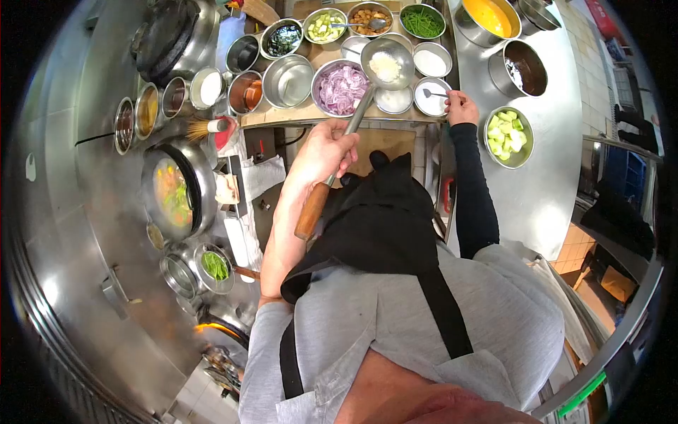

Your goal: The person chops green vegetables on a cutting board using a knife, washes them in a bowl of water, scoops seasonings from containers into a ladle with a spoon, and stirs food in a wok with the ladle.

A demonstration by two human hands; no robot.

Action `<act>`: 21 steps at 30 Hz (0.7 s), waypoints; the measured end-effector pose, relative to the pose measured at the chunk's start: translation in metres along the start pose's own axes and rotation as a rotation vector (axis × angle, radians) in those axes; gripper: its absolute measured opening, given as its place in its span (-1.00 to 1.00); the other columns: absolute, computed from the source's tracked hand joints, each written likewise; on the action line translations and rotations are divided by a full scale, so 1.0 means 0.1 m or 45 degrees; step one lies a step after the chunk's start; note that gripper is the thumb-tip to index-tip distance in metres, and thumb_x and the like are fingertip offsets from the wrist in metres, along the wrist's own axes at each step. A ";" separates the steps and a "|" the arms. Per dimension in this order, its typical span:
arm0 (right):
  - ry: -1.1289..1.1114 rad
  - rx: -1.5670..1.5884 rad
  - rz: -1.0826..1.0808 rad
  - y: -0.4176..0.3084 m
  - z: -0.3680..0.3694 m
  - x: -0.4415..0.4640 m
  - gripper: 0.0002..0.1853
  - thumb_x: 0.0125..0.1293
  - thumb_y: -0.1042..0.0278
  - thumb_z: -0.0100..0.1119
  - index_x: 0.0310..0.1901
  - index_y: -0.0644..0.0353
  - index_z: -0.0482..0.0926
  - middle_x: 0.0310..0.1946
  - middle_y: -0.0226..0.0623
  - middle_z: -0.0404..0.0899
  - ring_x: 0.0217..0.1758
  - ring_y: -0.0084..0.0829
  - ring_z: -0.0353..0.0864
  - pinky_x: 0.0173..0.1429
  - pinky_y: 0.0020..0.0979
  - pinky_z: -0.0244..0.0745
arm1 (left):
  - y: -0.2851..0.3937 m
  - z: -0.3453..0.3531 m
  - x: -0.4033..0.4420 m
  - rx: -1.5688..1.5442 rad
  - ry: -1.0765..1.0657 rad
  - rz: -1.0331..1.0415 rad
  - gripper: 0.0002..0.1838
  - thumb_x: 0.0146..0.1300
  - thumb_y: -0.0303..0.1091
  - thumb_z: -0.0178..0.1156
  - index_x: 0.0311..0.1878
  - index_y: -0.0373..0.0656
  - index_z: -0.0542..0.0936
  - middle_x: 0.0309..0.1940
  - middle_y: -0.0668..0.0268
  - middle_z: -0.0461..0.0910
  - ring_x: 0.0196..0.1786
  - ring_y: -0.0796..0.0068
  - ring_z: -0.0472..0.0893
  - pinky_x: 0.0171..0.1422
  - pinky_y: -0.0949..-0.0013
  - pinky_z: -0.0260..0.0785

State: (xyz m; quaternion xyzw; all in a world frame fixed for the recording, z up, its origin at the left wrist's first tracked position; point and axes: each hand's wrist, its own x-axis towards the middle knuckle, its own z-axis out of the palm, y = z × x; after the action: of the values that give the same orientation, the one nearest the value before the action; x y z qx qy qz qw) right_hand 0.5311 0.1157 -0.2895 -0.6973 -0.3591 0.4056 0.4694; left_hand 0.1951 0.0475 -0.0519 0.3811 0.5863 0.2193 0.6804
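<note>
My left hand (328, 150) is closed around the metal shaft of a ladle (362, 109) with a wooden handle end. Its bowl hangs over the row of containers and holds a pale, finely chopped heap (385, 66). My right hand (462, 107), at the end of a black sleeve, pinches the handle of a small spoon (436, 95). The spoon's tip is in a metal bowl of white powder or grains (428, 106). Beside the ladle stands a bowl of sliced purple onions (340, 89). Another bowl of white stuff (394, 101) sits just under the ladle's rim.
On the left, a wok (171, 194) holds colourful food in liquid. A strainer with greens (215, 266) is below it, near an orange flame (222, 329). Cut green vegetables (507, 136) fill a bowl on the right steel counter (540, 187). A pot of orange liquid (487, 18) stands farther back.
</note>
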 end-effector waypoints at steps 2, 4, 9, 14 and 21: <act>0.010 0.118 0.095 0.03 -0.02 0.03 -0.77 0.43 0.30 0.20 -0.15 0.28 0.73 -0.48 -0.35 0.67 -0.53 -0.58 0.57 -0.46 -0.48 0.47 | 0.01 0.01 -0.02 0.033 0.004 0.004 -0.70 0.45 -0.45 0.16 0.12 -0.48 0.46 -0.53 0.28 0.57 -0.64 0.63 0.46 -0.63 0.47 0.29; 0.003 0.227 0.179 0.05 -0.06 0.06 -0.77 0.44 0.32 0.17 -0.11 0.28 0.72 -0.46 -0.33 0.67 -0.55 -0.59 0.55 -0.51 -0.50 0.45 | 0.02 0.03 -0.01 0.065 0.013 0.009 -0.69 0.45 -0.45 0.16 0.13 -0.48 0.45 -0.53 0.29 0.56 -0.64 0.62 0.46 -0.63 0.47 0.30; -0.032 0.371 0.343 -0.12 -0.34 0.08 -0.74 0.49 0.32 0.08 -0.03 0.30 0.69 -0.43 -0.30 0.66 -0.57 -0.60 0.51 -0.55 -0.52 0.45 | 0.07 0.11 -0.01 0.266 0.078 -0.003 -0.67 0.45 -0.42 0.18 0.15 -0.44 0.45 -0.53 0.30 0.55 -0.64 0.63 0.45 -0.63 0.48 0.29; 0.207 -0.437 -0.312 -0.36 -0.35 -0.08 -0.61 0.48 0.10 0.10 -0.18 0.30 0.73 -0.39 -0.19 0.75 -0.34 -0.24 0.73 -0.19 -0.20 0.61 | 0.03 0.08 0.07 0.249 -0.050 -0.025 -0.69 0.44 -0.41 0.19 0.12 -0.41 0.47 -0.55 0.33 0.56 -0.63 0.63 0.46 -0.62 0.47 0.28; 0.008 -1.238 -0.240 -0.58 -0.08 -0.02 0.27 0.06 -0.40 0.42 0.59 0.29 0.01 0.35 0.45 0.34 0.40 0.31 0.39 0.45 -0.02 0.39 | 0.03 -0.32 -0.09 -0.410 -0.232 -0.065 -0.72 0.40 -0.40 0.24 0.06 -0.38 0.53 -0.41 0.23 0.63 -0.65 0.72 0.40 -0.65 0.56 0.21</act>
State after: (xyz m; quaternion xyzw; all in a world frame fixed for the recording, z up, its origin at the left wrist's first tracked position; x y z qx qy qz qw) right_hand 0.5311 0.1288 -0.2320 -0.8012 -0.5669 0.1448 0.1255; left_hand 0.1626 0.0507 -0.0441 0.2706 0.4889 0.2576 0.7883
